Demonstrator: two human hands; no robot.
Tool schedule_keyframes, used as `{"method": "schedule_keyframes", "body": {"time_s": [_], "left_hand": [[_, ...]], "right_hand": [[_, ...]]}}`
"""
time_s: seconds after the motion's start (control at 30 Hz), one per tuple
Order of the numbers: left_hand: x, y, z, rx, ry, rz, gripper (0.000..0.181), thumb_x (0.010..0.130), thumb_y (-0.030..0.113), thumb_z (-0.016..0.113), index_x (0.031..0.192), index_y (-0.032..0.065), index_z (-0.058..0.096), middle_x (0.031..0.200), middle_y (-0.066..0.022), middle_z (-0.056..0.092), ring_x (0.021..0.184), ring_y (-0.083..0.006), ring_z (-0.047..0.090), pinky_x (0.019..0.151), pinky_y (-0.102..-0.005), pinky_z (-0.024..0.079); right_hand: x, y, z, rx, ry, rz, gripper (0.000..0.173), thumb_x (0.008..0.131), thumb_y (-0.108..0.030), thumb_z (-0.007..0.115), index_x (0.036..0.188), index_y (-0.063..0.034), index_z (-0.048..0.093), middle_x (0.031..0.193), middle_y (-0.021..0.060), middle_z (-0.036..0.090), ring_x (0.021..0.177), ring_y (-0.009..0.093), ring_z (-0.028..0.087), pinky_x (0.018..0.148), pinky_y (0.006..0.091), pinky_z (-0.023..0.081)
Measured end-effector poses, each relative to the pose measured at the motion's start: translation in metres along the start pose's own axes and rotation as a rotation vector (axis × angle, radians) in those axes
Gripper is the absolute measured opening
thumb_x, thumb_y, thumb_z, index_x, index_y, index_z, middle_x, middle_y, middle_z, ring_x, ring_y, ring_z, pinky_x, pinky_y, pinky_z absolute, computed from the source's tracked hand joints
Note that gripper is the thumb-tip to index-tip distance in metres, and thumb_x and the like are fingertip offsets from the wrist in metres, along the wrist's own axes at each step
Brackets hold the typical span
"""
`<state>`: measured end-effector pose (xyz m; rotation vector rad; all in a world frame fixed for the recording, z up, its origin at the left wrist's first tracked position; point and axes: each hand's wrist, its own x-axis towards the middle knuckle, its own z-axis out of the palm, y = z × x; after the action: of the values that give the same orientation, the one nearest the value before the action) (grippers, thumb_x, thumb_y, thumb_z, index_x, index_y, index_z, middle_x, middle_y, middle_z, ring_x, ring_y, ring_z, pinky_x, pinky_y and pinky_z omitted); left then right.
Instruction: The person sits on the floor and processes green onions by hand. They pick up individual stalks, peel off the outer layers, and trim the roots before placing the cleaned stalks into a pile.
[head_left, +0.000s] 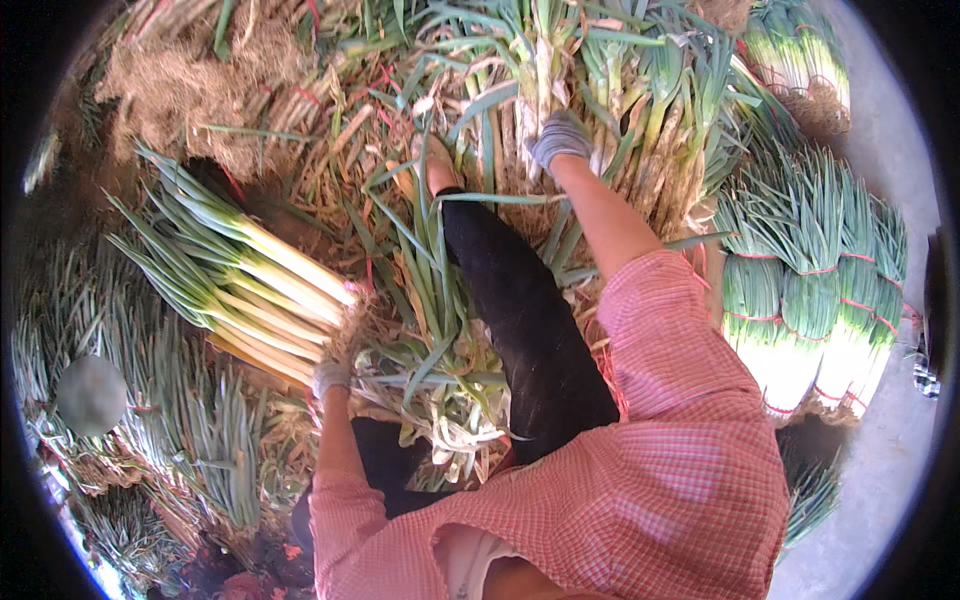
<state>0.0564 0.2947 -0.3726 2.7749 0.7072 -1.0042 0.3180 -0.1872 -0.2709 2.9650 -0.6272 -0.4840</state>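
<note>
My right hand (561, 139), in a grey knit glove, is closed around unpeeled long green onions (541, 90) at the front of an upright heap, its fingertips partly hidden. At the left, my left hand (332, 377), gloved alike, touches the root end of a row of peeled green onions (277, 292). Their white stalks lie side by side, with leaves pointing up and left. Whether its fingers grip a stalk is hidden. Between my hands, loose green leaves and pale peelings (450, 427) lie around my outstretched leg (525, 315).
Tied bundles of green onions (814, 300) stand on the concrete floor (885, 480) at the right. A root-covered heap (187, 90) lies at the upper left. More green onions (172, 390) fill the lower left. Red ties (611, 367) lie beside my leg.
</note>
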Motion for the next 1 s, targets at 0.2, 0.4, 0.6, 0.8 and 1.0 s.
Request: {"method": "schedule_keyframes", "body": {"time_s": [0.2,0.4,0.6,0.8,1.0], "left_hand": [[-0.061,0.056,-0.055,-0.322,-0.025,0.271,0.050,0.082,0.049,0.051,0.100,0.0035,0.062,0.094,-0.0197,0.063,0.092,-0.0350,0.059,0.081,-0.0401,0.046],[-0.151,0.171,-0.141,-0.990,-0.147,0.753,0.030,0.090,0.029,0.049,0.101,0.0017,0.054,0.093,-0.0137,0.058,0.083,-0.0254,0.058,0.074,-0.0325,0.045],[-0.222,0.257,-0.215,-1.586,-0.611,0.803,0.045,0.088,0.042,0.051,0.115,0.0065,0.050,0.084,-0.0059,0.058,0.069,-0.0164,0.056,0.057,-0.0306,0.048],[-0.269,0.190,-0.172,-1.522,-0.005,0.904,0.034,0.092,0.035,0.048,0.104,0.0037,0.055,0.070,-0.0035,0.059,0.043,-0.0090,0.048,0.039,-0.0241,0.039],[-0.314,0.153,-0.132,-1.225,0.700,0.853,0.030,0.092,0.024,0.047,0.100,-0.0021,0.059,0.077,-0.0161,0.062,0.066,-0.0227,0.059,0.061,-0.0300,0.047]], "right_hand": [[0.008,0.058,-0.034,0.658,-0.047,0.035,0.040,0.085,-0.037,0.051,0.094,-0.0010,0.064,0.096,0.0167,0.061,0.088,0.027,0.059,0.082,0.0367,0.045],[-0.167,0.063,-0.071,1.298,0.098,-0.182,0.042,0.092,-0.042,0.042,0.117,-0.0091,0.051,0.074,0.0028,0.050,0.060,0.011,0.050,0.053,0.0222,0.048],[-0.410,-0.003,-0.002,1.227,0.458,-0.601,0.038,0.090,-0.026,0.045,0.117,0.0006,0.043,0.085,0.0126,0.052,0.074,0.022,0.052,0.069,0.0345,0.044],[-0.354,0.038,-0.079,1.514,0.276,-0.528,0.024,0.089,-0.027,0.052,0.103,-0.0076,0.055,0.090,0.0087,0.060,0.073,0.019,0.060,0.063,0.0310,0.051],[-0.324,0.006,-0.126,1.730,0.051,-0.388,0.045,0.077,-0.036,0.070,0.103,-0.0017,0.054,0.090,0.0075,0.059,0.078,0.014,0.055,0.068,0.0294,0.045]]}}
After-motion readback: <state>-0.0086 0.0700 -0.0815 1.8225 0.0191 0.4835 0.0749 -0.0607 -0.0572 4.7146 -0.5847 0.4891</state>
